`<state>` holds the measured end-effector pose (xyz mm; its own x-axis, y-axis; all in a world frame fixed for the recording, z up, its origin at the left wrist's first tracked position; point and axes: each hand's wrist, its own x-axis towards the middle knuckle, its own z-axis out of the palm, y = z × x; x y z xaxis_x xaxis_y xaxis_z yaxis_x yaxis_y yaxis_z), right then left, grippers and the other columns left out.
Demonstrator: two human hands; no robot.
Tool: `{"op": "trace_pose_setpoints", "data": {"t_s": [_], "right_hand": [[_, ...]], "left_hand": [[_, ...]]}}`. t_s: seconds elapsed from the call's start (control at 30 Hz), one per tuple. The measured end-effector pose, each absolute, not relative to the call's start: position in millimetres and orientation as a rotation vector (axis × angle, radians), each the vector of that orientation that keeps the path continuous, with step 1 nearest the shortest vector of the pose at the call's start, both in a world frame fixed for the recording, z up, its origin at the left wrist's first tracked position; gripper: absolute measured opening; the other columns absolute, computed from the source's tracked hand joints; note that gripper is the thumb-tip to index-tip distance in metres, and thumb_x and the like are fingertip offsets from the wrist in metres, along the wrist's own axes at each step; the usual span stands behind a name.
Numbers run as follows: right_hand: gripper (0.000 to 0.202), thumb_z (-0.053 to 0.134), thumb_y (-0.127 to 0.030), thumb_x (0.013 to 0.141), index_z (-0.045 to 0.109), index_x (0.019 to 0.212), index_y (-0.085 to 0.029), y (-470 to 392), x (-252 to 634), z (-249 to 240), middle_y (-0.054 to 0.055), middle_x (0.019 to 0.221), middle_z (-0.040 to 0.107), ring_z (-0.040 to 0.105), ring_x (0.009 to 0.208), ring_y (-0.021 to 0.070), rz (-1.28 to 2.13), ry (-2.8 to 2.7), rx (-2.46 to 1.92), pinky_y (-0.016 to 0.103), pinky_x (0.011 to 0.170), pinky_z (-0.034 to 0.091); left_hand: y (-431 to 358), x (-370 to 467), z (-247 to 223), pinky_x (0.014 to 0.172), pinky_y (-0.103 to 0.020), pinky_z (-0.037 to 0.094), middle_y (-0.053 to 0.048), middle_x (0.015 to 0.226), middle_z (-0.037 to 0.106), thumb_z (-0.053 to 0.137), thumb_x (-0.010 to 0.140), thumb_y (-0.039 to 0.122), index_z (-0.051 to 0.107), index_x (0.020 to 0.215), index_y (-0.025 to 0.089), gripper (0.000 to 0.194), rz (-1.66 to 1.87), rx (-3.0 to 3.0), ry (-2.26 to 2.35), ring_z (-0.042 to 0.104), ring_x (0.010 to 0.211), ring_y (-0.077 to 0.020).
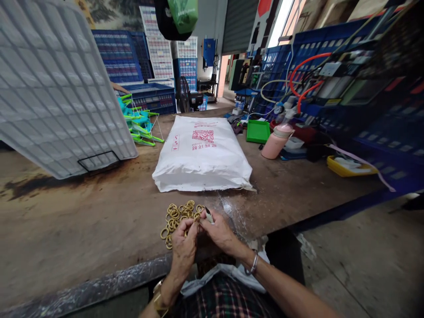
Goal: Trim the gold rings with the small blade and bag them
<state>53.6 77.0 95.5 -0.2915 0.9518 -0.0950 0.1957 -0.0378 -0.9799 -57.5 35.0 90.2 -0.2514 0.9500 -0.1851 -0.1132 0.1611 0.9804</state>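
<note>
A loose pile of brass-coloured rings (172, 215) lies on the brown tabletop (132, 212) near its front edge. Over the right side of this pile, my left hand (184, 242) and my right hand (219, 231) meet at the fingertips. A brass-coloured ring (196, 216) shows at the pinched fingers of my left hand. Closed round a small pale tool with a dark pointed tip (209, 215), my right hand has its thumb and finger against the same spot. The fingers partly hide the ring and the tool's lower end.
Behind the rings lies a full white sack (202, 154) with red print. A white ribbed crate (62, 88) leans at the left, near green and blue frames (141, 121). A pink bottle (276, 142), green tray (258, 131) and yellow dish (351, 167) stand at the right.
</note>
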Motion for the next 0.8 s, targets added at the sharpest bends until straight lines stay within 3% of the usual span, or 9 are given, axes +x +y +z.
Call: {"op": "trace_pose_setpoints", "data": {"t_s": [0.17,0.37,0.5,0.63,0.8], "right_hand": [[0.014,0.046,-0.031,0.08,0.052,0.079,-0.018,78,62,103,-0.004,0.065,0.05,0.044,0.061,0.01,1.294,-1.711,-1.216,0.02,0.058,0.036],[0.019,0.044,-0.033,0.081,0.049,0.069,-0.018,79,63,103,-0.005,0.061,0.041,0.038,0.057,0.0093,1.327,-1.78,-1.205,0.02,0.054,0.031],[0.022,0.042,-0.034,0.082,0.045,0.067,-0.019,82,64,96,-0.006,0.06,0.041,0.038,0.056,0.0087,1.412,-1.668,-1.203,0.02,0.053,0.031],[0.023,0.042,-0.035,0.082,0.045,0.066,-0.018,84,66,93,-0.006,0.059,0.044,0.039,0.055,0.0085,1.463,-1.632,-1.207,0.019,0.053,0.032],[0.024,0.042,-0.035,0.082,0.045,0.064,-0.019,83,65,94,-0.005,0.058,0.046,0.041,0.054,0.0087,1.48,-1.635,-1.223,0.019,0.051,0.033]], "left_hand": [[35,-64,90,0.064,-0.025,0.041,0.0,0.063,0.062,0.059,0.073,0.028,0.065,0.067,0.018,0.013,1.342,1.248,1.536,0.054,0.063,-0.0152],[36,-64,88,0.064,-0.024,0.04,0.0,0.063,0.061,0.056,0.074,0.024,0.064,0.066,0.018,0.013,1.266,1.403,1.568,0.053,0.062,-0.0144],[35,-62,94,0.055,-0.021,0.038,0.002,0.058,0.055,0.057,0.075,0.031,0.062,0.066,0.017,0.017,1.191,1.228,1.45,0.048,0.055,-0.0111],[32,-63,94,0.037,-0.017,0.025,0.007,0.051,0.043,0.056,0.075,0.046,0.059,0.077,0.018,0.029,1.069,0.902,1.284,0.033,0.038,-0.0055],[30,-64,90,0.034,-0.014,0.023,0.007,0.057,0.045,0.06,0.072,0.048,0.055,0.08,0.017,0.032,1.071,0.705,1.111,0.033,0.038,-0.003]]}}
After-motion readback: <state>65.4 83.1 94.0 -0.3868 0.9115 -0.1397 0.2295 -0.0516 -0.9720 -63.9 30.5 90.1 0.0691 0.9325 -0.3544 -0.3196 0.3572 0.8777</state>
